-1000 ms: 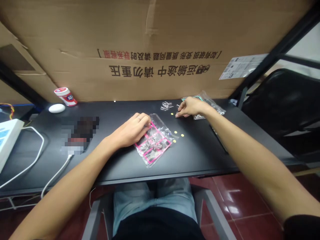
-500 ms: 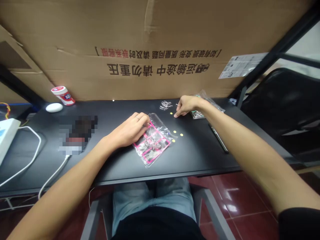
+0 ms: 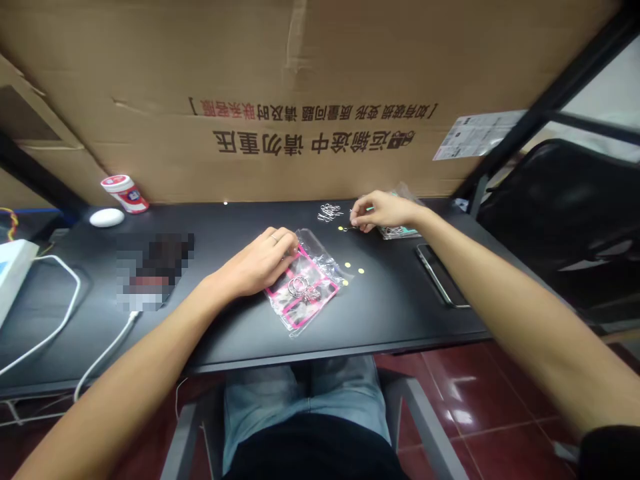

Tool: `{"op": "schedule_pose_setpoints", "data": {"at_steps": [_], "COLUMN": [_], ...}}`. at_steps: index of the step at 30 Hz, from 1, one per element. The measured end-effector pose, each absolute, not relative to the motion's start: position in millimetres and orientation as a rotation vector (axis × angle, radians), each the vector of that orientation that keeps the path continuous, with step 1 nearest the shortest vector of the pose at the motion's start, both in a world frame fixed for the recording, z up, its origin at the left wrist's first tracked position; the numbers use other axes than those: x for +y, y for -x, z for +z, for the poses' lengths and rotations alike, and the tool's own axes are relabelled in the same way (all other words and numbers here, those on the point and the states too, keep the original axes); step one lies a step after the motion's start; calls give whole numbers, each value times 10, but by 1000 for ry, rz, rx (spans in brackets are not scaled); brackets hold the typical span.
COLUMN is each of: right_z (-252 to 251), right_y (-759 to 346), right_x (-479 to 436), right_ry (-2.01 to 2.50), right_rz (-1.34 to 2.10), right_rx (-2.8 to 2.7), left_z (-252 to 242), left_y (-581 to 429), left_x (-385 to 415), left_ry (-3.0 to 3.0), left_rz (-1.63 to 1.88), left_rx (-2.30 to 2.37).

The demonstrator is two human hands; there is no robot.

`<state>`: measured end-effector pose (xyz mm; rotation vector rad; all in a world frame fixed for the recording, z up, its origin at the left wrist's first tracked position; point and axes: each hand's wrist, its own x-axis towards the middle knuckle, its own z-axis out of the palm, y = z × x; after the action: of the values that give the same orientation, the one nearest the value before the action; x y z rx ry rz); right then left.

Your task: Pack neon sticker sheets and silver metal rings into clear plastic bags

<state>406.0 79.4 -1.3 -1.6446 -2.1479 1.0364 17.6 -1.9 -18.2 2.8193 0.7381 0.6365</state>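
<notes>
Black desk (image 3: 400, 313), quick notes: left hand (image 3: 263, 261) curled closed, fingertips on the corner of a clear plastic bag (image 3: 313, 308) holding pink card and metal rings; grip unclear. Right hand (image 3: 385, 212) pinched at the desk's back edge, can't tell if holding anything. Yellow dots (image 3: 347, 265) lie between the hands, loose metal rings (image 3: 329, 212) just left of the right hand, second plastic bag (image 3: 397, 231) beneath it. Phone (image 3: 440, 275) at desk's right, white mouse (image 3: 107, 217) and red-and-white jar (image 3: 125, 194) at back left, cardboard box (image 3: 300, 100) behind desk, red tile floor (image 3: 480, 400) below.
</notes>
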Motion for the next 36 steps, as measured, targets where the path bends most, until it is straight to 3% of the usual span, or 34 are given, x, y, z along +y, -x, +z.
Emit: {"op": "schedule_pose_setpoints", "data": {"at_steps": [5, 16, 24, 36], "right_z": [133, 49, 130, 89], "right_y": [-4049, -4054, -4013, -3908], "right_x": [840, 1142, 1077, 1164], "right_ry": [1699, 1829, 1491, 1643], "right_rz": [690, 1168, 1122, 1218], "right_rx": [-2558, -2410, -2579, -2569], "left_z": [-180, -188, -169, -176], "left_y": [-175, -162, -166, -158], "left_x": [-19, -6, -23, -16], "left_ry": [-2815, -2838, -2829, -2839], "left_rz": [644, 632, 619, 593], "left_rx": [727, 735, 752, 761]}}
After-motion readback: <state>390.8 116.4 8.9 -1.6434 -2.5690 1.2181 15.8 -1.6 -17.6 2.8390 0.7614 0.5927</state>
